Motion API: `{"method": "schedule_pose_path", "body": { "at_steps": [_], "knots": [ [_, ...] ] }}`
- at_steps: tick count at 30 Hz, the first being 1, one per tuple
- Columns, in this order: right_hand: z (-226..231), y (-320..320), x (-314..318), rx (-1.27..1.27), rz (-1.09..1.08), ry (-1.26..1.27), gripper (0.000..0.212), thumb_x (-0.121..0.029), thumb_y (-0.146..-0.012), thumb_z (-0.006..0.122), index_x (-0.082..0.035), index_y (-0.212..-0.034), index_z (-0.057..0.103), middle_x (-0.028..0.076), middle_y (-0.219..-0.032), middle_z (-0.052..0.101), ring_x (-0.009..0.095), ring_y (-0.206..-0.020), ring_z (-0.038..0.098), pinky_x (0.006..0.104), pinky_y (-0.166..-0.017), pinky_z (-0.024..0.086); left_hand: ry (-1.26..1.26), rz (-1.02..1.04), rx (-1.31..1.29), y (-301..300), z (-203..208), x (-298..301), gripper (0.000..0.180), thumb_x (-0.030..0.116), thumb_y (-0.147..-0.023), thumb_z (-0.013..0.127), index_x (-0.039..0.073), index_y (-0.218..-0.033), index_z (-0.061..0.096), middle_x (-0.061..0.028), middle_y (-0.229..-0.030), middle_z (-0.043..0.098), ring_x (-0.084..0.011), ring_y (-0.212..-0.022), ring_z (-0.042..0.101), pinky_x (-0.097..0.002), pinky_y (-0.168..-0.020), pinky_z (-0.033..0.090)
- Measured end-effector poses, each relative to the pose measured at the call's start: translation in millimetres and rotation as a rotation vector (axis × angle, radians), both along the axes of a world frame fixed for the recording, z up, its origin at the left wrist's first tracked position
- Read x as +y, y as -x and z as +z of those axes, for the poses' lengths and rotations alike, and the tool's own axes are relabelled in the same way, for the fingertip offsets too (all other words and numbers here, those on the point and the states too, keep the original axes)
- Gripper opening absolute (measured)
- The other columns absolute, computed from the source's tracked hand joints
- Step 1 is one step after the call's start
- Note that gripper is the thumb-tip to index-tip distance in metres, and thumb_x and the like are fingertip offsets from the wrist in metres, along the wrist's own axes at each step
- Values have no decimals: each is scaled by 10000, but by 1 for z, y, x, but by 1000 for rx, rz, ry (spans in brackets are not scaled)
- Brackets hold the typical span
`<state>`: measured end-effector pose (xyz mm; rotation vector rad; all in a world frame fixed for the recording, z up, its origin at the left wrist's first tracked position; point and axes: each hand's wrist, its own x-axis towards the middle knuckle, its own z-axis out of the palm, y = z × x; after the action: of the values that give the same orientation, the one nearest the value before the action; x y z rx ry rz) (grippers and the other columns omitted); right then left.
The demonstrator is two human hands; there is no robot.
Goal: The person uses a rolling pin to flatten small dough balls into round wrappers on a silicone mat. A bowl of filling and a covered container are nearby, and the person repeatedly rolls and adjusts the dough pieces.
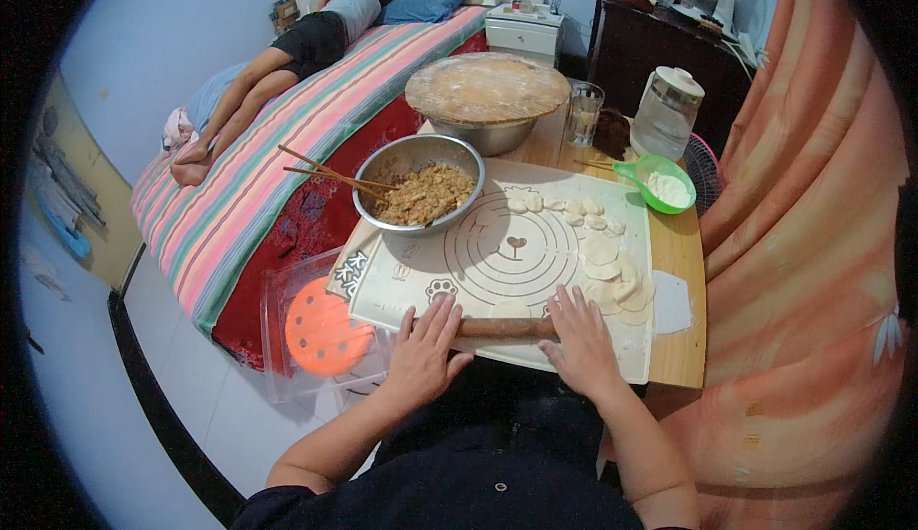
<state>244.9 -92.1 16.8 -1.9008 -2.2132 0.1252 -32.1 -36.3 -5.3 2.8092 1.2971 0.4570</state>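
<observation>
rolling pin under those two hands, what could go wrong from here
The rolling pin lies close to the near edge of the mat, so it might roll off if both the left hand and right hand lift. The flat dough rounds overlap and could stick together. The chopsticks jut past the metal bowl's rim, so a passing arm might knock them.

There's clear passage over the mat's (pixel 486 267) bare middle, I see; the steel bowl (pixel 467 159) blocks ten o'clock (its chopsticks (pixel 352 182) jut past the rim), dough rounds (pixel 601 255) crowd three, the rolling pin (pixel 505 328) bars six.
</observation>
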Motion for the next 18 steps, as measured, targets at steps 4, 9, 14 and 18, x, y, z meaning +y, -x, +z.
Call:
{"method": "schedule_pose_path", "body": {
  "at_steps": [4, 9, 14, 18],
  "knots": [
    [2, -9, 56, 47, -146, -100, 647, -399, -959, 544, -7, -1453, 401, 189, -1559, 315, 351, -1460, 252, 491, -1186, 213, -14, 57, -3, -30, -5, 77, 713, 451, -924, 567, 34, -1471, 377, -149, -1544, 367, -305, -1418, 357, -536, -1134, 272],
    [0, -5, 3, 69, -121, 10, 650, -383, -949, 560, -11, -1457, 397, 193, -1561, 312, 341, -1470, 231, 480, -1190, 200, -17, -83, -27, -9, 7, 20, 647, 407, -947, 540, 25, -1450, 400, -153, -1514, 412, -310, -1402, 377, -517, -1120, 310],
    [-9, 0, -9, 78, -172, -99, 637, -391, -963, 530, 15, -1441, 414, 203, -1545, 339, 344, -1458, 260, 486, -1185, 209, -12, -156, -55, -10, 5, 26, 639, 392, -945, 546, 14, -1441, 407, -163, -1500, 427, -319, -1397, 383, -499, -1120, 316],
    [5, -4, 44, 5, -253, -111, 594, -421, -989, 466, 14, -1393, 471, 185, -1518, 392, 333, -1444, 290, 481, -1177, 227, 191, 11, -28, -39, 14, 85, 624, 344, -957, 528, -4, -1452, 376, -181, -1532, 372, -359, -1390, 380, -479, -1138, 296]
  ]
}}
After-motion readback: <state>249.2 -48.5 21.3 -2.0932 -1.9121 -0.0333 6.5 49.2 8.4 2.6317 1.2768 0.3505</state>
